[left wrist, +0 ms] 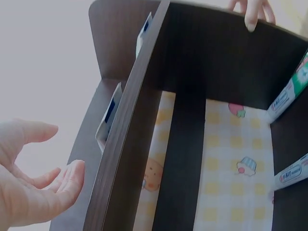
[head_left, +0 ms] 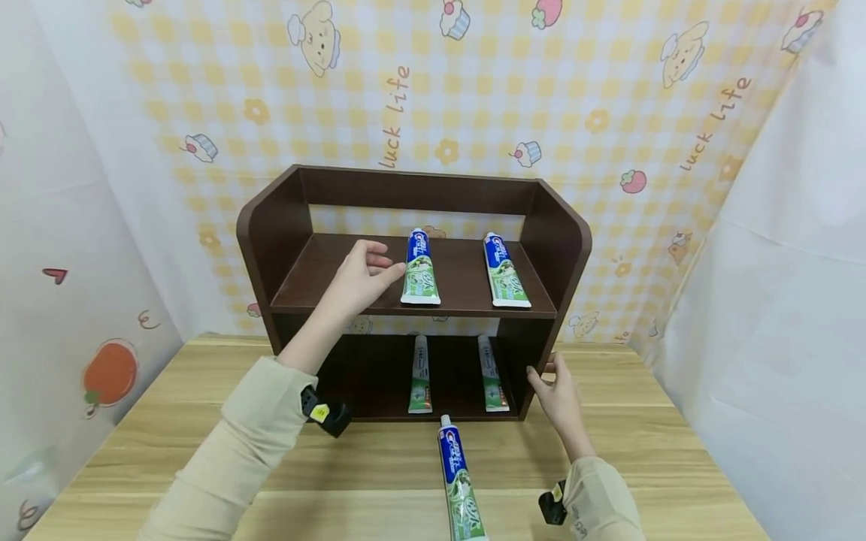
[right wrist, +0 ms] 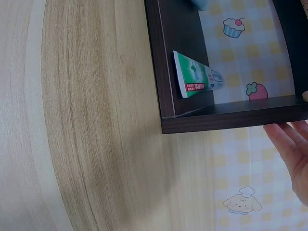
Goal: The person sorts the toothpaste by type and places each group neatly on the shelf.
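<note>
A dark brown two-tier shelf [head_left: 413, 309] stands on the table. My left hand [head_left: 365, 278] is over the upper tier, its fingers loosely bent around nothing. Its thumb is nearest a blue, white and green toothpaste tube [head_left: 421, 274]; the left wrist view shows a gap between hand [left wrist: 41, 178] and tube [left wrist: 109, 118]. A second such toothpaste tube [head_left: 506, 274] lies to the right on that tier. My right hand [head_left: 560, 398] grips the shelf's right side panel, fingers outside and thumb over the edge, as the right wrist view shows of the hand [right wrist: 293, 149].
On the lower tier lie two green and grey toothpaste tubes, one in the middle [head_left: 420, 376] and one at right [head_left: 492, 376]. Another blue and green toothpaste tube [head_left: 461, 481] lies on the wooden table [head_left: 365, 481] before the shelf. Behind hangs a checked cloth [head_left: 460, 98].
</note>
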A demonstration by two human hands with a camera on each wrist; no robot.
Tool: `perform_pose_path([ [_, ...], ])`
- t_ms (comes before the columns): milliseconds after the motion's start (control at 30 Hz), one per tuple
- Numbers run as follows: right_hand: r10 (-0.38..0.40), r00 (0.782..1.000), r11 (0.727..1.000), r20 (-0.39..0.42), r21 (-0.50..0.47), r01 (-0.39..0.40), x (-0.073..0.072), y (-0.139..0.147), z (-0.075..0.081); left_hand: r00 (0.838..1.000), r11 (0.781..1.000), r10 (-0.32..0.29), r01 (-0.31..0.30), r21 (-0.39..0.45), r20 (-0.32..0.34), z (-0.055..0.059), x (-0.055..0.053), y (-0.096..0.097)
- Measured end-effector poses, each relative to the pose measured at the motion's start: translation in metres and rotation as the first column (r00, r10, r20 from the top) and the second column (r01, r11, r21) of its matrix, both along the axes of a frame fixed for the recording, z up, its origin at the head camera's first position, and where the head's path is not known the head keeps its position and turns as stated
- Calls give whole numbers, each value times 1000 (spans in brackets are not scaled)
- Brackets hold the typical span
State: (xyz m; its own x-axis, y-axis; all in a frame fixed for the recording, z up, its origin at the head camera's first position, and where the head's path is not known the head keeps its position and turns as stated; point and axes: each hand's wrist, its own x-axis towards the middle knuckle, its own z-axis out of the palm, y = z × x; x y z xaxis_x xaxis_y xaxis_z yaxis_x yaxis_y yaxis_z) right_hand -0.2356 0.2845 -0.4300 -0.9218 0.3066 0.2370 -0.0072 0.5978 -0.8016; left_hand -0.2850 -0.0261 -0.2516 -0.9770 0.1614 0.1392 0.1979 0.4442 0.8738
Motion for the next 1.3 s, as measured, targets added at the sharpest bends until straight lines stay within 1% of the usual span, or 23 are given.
perform_pose_path([
  [167,4,1000,1000,13,9,-5,2,-2,0,999,999,-36,36,18,-27,-10,20,-5],
  [233,5,1000,1000,9,11,-5,3,-3,0,998,999,-45,45,21,-35,-14,26,-6],
  [400,-6,1000,1000,4,8,6,3,-2,0,998,998,-35,38,45,-58,-27,37,-6],
  [533,-4,1000,1000,2,1,3,2,-2,0,996,996,-39,45,79,-75,-39,46,-4],
  [600,2,1000,1000,0,-7,-2,2,-1,0,997,995,-43,50,92,-71,-47,51,-2],
  [800,-5,1000,1000,-24,-5,5,0,0,1,999,991,-48,51,121,-23,-71,65,7],
  [933,-11,1000,1000,-20,9,11,0,0,1,998,988,-55,55,144,-5,-92,72,12],
  [1067,-17,1000,1000,-22,17,18,0,-2,0,998,986,-57,52,159,29,-113,78,16],
  [1200,-20,999,1000,-35,-3,20,1,-3,1,994,982,-75,59,178,83,-134,84,21],
  [1300,-24,999,1000,-28,-11,23,1,-4,1,984,977,-108,79,199,141,-149,88,26],
])
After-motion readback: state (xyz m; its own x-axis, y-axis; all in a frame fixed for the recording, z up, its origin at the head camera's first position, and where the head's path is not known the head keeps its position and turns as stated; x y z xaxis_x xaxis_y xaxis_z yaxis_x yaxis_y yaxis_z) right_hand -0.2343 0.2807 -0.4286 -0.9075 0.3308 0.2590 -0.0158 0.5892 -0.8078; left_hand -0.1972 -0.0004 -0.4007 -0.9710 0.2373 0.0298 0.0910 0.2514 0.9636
